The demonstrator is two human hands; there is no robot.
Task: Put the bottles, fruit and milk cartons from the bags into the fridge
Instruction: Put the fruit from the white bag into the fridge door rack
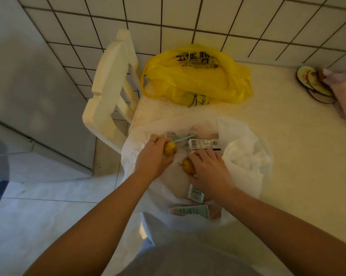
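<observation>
The table (297, 156) is creamy pale yellow. Near its far edge lies a bright yellow bag (196, 80) with black writing on it. At the near edge is a white bag (245, 156) that is a bit see-through. In it, the far fruit (170, 148) and the near fruit (188, 165) are both yellow. One milk carton (203, 145) is white with the black stripes of a barcode. The other cartons (190, 211) are pale green and white. By the right edge are a pink cloth (345, 96) and round mats (315, 84) with brown rims. The chair (108, 86) is white. The wall (188, 16) has white square tiles with dark lines. The fridge (38, 96) is grey.
</observation>
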